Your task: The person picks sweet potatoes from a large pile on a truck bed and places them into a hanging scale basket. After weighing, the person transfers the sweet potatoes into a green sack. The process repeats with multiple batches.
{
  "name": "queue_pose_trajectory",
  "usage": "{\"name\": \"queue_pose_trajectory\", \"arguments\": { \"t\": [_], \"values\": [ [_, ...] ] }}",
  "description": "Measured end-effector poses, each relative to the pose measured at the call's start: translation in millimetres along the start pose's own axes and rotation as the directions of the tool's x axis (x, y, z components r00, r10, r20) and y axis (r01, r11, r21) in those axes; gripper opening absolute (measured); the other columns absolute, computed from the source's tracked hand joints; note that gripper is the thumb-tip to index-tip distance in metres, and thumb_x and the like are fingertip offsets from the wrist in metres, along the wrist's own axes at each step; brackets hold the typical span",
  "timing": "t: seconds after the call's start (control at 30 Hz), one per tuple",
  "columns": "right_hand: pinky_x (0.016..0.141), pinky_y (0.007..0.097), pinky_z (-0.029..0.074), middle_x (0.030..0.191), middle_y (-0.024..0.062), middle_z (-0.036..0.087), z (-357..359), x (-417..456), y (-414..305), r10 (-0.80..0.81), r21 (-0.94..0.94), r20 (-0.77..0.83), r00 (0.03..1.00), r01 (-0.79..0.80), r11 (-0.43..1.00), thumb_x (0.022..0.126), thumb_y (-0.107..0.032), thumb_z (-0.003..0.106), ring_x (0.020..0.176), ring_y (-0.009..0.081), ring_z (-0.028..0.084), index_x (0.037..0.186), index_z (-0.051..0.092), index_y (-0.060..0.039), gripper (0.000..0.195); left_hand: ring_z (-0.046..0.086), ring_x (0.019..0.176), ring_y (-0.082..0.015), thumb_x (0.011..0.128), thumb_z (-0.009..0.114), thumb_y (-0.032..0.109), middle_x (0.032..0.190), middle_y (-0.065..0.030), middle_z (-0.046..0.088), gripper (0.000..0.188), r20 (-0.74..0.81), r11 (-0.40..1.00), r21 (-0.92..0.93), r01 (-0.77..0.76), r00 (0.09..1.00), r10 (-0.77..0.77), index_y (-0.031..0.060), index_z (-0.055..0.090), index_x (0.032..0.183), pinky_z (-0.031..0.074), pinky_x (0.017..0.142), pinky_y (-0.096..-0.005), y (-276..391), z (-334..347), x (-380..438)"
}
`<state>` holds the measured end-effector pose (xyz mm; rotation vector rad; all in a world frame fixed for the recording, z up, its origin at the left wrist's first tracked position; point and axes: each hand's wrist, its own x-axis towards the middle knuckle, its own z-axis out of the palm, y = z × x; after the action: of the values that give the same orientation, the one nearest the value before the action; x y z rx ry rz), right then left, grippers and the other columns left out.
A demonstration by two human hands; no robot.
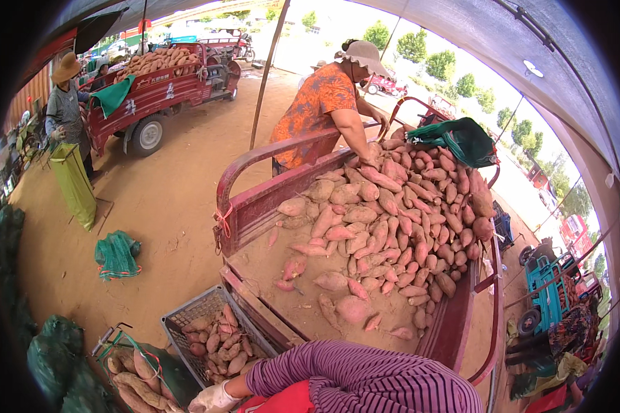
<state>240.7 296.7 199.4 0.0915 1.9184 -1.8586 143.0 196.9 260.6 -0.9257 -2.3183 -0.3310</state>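
My right arm, in a purple striped sleeve, reaches across to the lower left. At its end my right hand (pixel 213 398), in a whitish glove, is cut off by the bottom edge, so its grip is hidden. It is beside the near corner of a grey plastic crate (pixel 168 330) holding sweet potatoes (pixel 222 343). Left of the hand, a green mesh bag (pixel 173 369) with a red drawstring hangs open on a metal frame (pixel 103 340), with large sweet potatoes (pixel 139 387) inside. My left hand is out of view.
Ahead, a red cargo bed (pixel 276 310) carries a sweet potato heap (pixel 392 222) and green mesh sacking (pixel 454 139). A person (pixel 318 103) reaches into the heap. Filled sacks (pixel 57 356), a green mesh bag (pixel 118 255) and a pole (pixel 268 72) stand left.
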Motion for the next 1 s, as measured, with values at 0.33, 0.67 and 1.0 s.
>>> {"name": "queue_pose_trajectory", "arguments": {
  "t": [0.33,0.67,1.0],
  "values": [
    [0.097,0.0401,0.049,0.125,0.0216,0.067,-60.3,-113.4,140.0,0.14,-0.286,-0.358,0.923,-0.251,0.925,0.084,-0.049,0.067,0.116,0.0362,0.064,0.138,0.056,-0.004,0.071,0.016,0.155,-0.0393,0.091,0.059,0.066,0.163,-0.0156,0.032,0.091,0.891,0.92,0.391,0.042,0.235,-0.389,0.0163,0.026,0.159,0.022,0.119,-0.0659,-30.7,53.2,-85.9],
    [0.111,0.0391,0.04,0.143,0.0235,0.056,-7.9,-341.3,265.7,0.533,0.361,-0.713,0.456,-0.414,0.836,0.091,-0.058,0.058,0.133,0.035,0.053,0.141,0.053,0.0022,0.079,0.019,0.153,-0.027,0.07,0.08,0.039,0.164,-0.0057,0.03,0.102,0.707,0.827,0.449,0.339,0.43,-0.561,0.019,0.032,0.157,0.022,0.119,-0.0584,-60.8,136.3,-154.2],
    [0.107,0.0376,0.045,0.136,0.0233,0.061,-12.4,-355.6,301.6,0.498,0.262,-0.694,0.52,-0.462,0.847,0.091,-0.052,0.062,0.128,0.0339,0.058,0.14,0.054,0.0029,0.074,0.025,0.151,-0.0295,0.075,0.078,0.041,0.162,-0.0045,0.033,0.09,0.711,0.818,0.413,0.4,0.421,-0.564,0.0235,0.038,0.153,0.029,0.117,-0.0562,16.6,76.8,-220.4]
  ]
}}
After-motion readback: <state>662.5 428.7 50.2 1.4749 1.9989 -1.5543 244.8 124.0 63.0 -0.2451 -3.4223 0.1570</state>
